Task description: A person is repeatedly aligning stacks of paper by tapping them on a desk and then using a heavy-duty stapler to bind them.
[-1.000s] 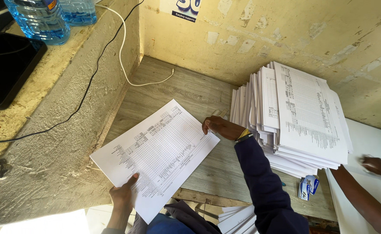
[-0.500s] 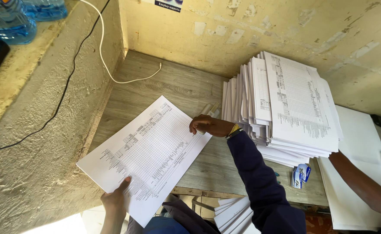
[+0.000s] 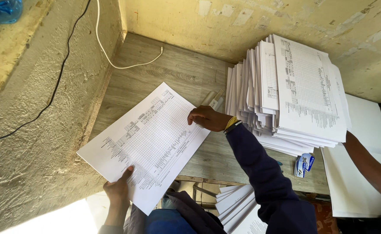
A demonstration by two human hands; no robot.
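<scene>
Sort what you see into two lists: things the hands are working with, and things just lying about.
In use:
- printed sheet, held by left hand at its near edge and right hand at its far edge
- tall paper stack beside it

Lying about:
- white cable
- black cable
- small blue-and-white box
- blue water bottle

You are holding a matt white paper sheet (image 3: 149, 141), smooth and printed with a fine grey grid, over a bench (image 3: 173, 73) that is showing grey wood grain with a dull finish. The tall stack (image 3: 294, 95) beside it is looking like the same matt paper. The wall (image 3: 38, 143) at your left is looking like rough, pitted plaster. Your right sleeve (image 3: 264, 173) is showing dark, soft cloth.
</scene>
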